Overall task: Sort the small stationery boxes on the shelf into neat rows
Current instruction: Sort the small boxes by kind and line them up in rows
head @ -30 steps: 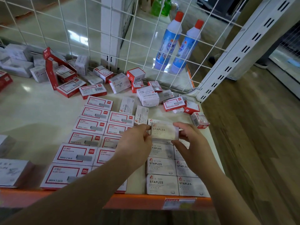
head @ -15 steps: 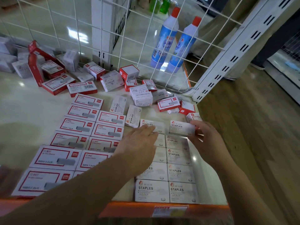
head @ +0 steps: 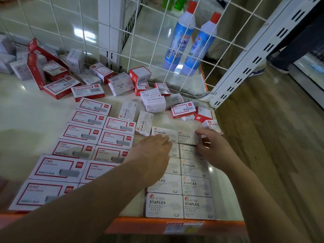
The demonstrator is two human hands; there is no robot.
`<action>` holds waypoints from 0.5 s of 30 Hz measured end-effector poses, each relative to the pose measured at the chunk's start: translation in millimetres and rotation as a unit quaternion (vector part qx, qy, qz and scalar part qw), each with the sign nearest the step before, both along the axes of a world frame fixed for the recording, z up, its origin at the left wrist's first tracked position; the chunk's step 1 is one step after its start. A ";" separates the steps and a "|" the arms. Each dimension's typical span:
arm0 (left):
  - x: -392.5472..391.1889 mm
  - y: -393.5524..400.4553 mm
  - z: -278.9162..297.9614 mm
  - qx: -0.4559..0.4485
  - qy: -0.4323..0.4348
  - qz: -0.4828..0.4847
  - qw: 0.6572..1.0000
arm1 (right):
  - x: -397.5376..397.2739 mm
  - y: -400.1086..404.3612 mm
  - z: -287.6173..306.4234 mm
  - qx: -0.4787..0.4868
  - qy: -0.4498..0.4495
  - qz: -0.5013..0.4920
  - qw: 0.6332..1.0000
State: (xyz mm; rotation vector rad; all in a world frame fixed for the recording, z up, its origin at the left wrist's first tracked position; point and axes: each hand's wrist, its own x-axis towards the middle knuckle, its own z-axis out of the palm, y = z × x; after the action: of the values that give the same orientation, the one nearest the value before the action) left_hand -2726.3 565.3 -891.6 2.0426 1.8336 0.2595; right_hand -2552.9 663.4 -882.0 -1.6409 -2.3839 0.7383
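while lying crosswise, the staples box (head: 187,137) meets the right hand (head: 213,148).

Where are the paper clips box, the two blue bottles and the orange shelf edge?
Paper clips box (head: 152,100): head view, printed top.
Blue bottles (head: 178,42): head view, left bottle's label.
Orange shelf edge (head: 140,225): head view, front strip.

Pale shelf (head: 26,109) with an orange front edge.
I see staple boxes (head: 164,205) in rows, loose boxes (head: 121,84) scattered behind.
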 end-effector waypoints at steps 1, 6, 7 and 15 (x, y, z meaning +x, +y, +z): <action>-0.2 0.3 0.1 0.001 0.001 -0.001 1.000 | -1.3 -0.1 0.0 0.000 -0.005 -0.001 1.000; -1.0 -0.2 0.4 0.000 0.000 -0.005 1.000 | -14.0 -3.5 5.9 0.008 -0.016 0.005 1.000; -1.0 -0.2 0.3 -0.001 -0.001 -0.005 1.000 | -16.9 -4.8 6.9 0.010 -0.013 0.018 1.000; -1.2 -5.0 3.6 0.023 -0.011 0.011 1.000 | -25.2 -5.7 -4.5 0.043 -0.047 0.052 0.997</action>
State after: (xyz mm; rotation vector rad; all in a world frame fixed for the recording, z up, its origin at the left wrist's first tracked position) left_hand -2727.6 560.3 -888.0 2.0441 1.8540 0.3313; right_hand -2578.1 657.7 -886.5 -1.5610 -2.5457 0.5761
